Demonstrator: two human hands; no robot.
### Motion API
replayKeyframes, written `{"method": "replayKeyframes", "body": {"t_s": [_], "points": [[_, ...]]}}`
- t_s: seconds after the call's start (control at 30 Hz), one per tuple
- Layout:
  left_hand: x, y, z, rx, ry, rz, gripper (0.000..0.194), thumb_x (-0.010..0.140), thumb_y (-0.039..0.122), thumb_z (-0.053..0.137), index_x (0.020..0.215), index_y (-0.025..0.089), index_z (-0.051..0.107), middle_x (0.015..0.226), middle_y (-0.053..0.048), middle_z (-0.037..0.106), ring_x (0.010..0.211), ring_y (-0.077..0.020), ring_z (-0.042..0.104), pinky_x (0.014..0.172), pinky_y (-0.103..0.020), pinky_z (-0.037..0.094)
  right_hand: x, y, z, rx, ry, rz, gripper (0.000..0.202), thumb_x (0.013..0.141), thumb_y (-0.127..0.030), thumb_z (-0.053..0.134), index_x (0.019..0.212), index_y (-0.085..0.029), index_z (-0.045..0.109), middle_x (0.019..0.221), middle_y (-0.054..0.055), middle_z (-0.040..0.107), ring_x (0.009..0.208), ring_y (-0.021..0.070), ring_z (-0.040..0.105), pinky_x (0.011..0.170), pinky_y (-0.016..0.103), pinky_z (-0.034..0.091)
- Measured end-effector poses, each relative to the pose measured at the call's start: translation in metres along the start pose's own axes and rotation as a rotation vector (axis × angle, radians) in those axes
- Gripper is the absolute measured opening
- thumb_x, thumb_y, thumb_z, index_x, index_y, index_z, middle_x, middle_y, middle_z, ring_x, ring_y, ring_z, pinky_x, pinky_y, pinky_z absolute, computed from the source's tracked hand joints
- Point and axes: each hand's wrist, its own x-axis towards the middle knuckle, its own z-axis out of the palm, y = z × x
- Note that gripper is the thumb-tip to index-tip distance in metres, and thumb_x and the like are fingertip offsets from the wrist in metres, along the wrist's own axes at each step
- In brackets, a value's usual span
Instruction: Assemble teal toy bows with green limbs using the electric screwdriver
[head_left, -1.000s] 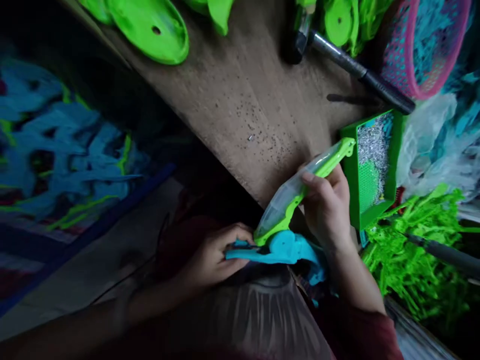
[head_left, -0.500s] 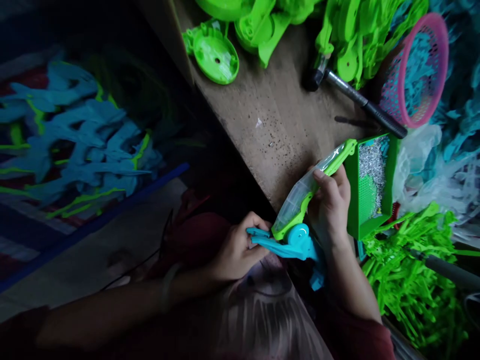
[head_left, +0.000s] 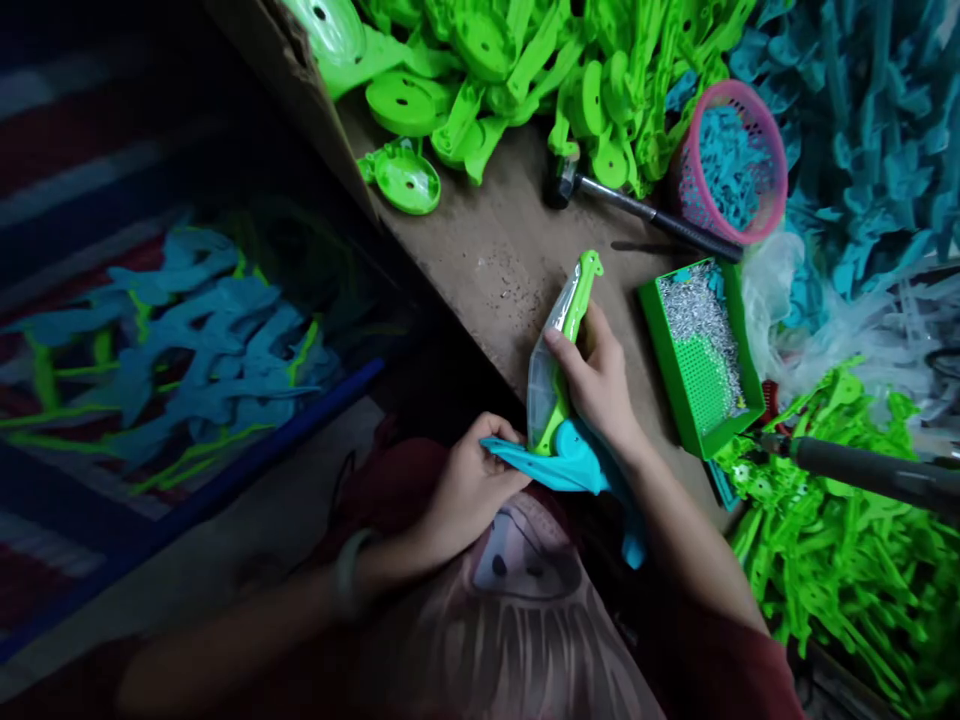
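Observation:
I hold a plastic assembly low at the table's near edge. My left hand is closed on the pointed left end of its blue plastic body, fingertips partly hidden behind it. A bright green plastic arm rises from the blue body, with a clear curved plastic piece along its left side. My right hand grips this green arm about midway, thumb in front and fingers behind. The lower blue end hangs beside my right forearm.
A hammer lies on the wooden table. Near it are a pink basket of small blue parts and a green tray of small metal pieces. Green parts are heaped behind; a dark cylindrical tool is at right.
The view has shifted, so the table's contents appear further left. The green arm with its clear piece now stands more upright against the blue body, with my right hand still on it.

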Motion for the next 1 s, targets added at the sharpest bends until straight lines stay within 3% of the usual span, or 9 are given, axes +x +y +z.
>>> {"method": "replayKeyframes", "body": {"t_s": [0.13,0.23,0.33,0.5,0.6,0.7,0.83,0.9,1.0], "points": [[-0.010,0.009,-0.008,-0.059,-0.134,-0.129,0.025,0.068,0.024,0.074,0.083,0.019,0.055,0.067,0.008,0.055,0.061,-0.0084,0.052,0.059,-0.020,0.042,0.000,0.005,0.002,-0.056,-0.030,-0.014,0.063,0.088,-0.059,0.061,0.134,-0.017,0.052,0.100,0.007,0.065,0.094,0.0233,0.061,0.081,0.036,0.053],[-0.021,0.012,-0.013,-0.161,-0.219,-0.208,0.036,0.074,0.029,0.078,0.102,0.019,0.057,0.091,0.000,0.070,0.087,-0.0162,0.067,0.079,-0.027,0.052,0.002,0.011,0.004,-0.084,-0.061,-0.007,0.070,0.087,-0.058,0.063,0.140,-0.016,0.047,0.085,0.002,0.061,0.076,0.0190,0.058,0.067,0.031,0.049],[-0.027,0.011,-0.010,-0.185,-0.175,-0.184,0.047,0.075,0.033,0.080,0.113,0.019,0.055,0.110,-0.006,0.071,0.108,-0.0222,0.067,0.096,-0.034,0.052,0.004,0.015,0.005,-0.090,-0.068,-0.037,0.070,0.087,-0.055,0.064,0.142,-0.014,0.045,0.082,0.001,0.059,0.072,0.0178,0.056,0.064,0.030,0.047],[-0.030,0.009,-0.003,-0.069,-0.064,-0.157,0.050,0.073,0.032,0.081,0.113,0.019,0.054,0.097,-0.002,0.071,0.099,-0.0198,0.069,0.092,-0.034,0.055,0.002,0.015,0.003,-0.108,-0.057,-0.068,0.070,0.089,-0.051,0.062,0.145,-0.015,0.040,0.089,0.004,0.062,0.073,0.0188,0.057,0.068,0.033,0.050],[-0.031,0.006,-0.005,-0.108,-0.049,-0.161,0.045,0.077,0.036,0.077,0.113,0.021,0.054,0.098,-0.001,0.069,0.097,-0.0189,0.069,0.090,-0.036,0.058,-0.003,0.003,0.002,-0.225,-0.055,-0.081,0.082,0.086,-0.055,0.064,0.150,-0.016,0.030,0.106,0.012,0.064,0.085,0.0247,0.062,0.078,0.041,0.053],[-0.029,0.002,-0.009,-0.103,-0.015,-0.132,0.041,0.075,0.038,0.079,0.104,0.021,0.055,0.095,0.000,0.068,0.093,-0.0182,0.069,0.087,-0.036,0.059,-0.009,-0.015,0.008,-0.401,-0.081,-0.062,0.098,0.079,-0.057,0.072,0.154,-0.014,0.025,0.126,0.022,0.055,0.102,0.0350,0.063,0.082,0.049,0.055],[-0.022,0.000,-0.015,-0.008,-0.023,-0.087,0.036,0.072,0.035,0.078,0.095,0.020,0.055,0.078,0.003,0.066,0.074,-0.0152,0.067,0.072,-0.029,0.058,-0.013,-0.029,0.020,-0.431,-0.140,0.024,0.103,0.076,-0.036,0.076,0.157,-0.015,0.016,0.132,0.025,0.049,0.102,0.0372,0.064,0.084,0.054,0.056],[-0.021,0.001,-0.018,0.043,-0.018,-0.058,0.032,0.073,0.035,0.077,0.091,0.020,0.056,0.078,0.001,0.066,0.073,-0.0158,0.067,0.069,-0.028,0.057,-0.015,-0.026,0.020,-0.356,-0.080,0.037,0.103,0.074,-0.030,0.075,0.156,-0.018,0.014,0.139,0.024,0.043,0.117,0.0392,0.058,0.095,0.058,0.053],[-0.021,-0.002,-0.022,0.076,-0.056,-0.057,0.029,0.072,0.035,0.077,0.086,0.019,0.056,0.087,-0.003,0.069,0.078,-0.0172,0.068,0.069,-0.027,0.056,-0.020,-0.016,0.010,-0.253,0.054,-0.018,0.100,0.076,-0.032,0.073,0.154,-0.022,0.011,0.155,0.020,0.027,0.144,0.0379,0.034,0.115,0.062,0.036]]}}
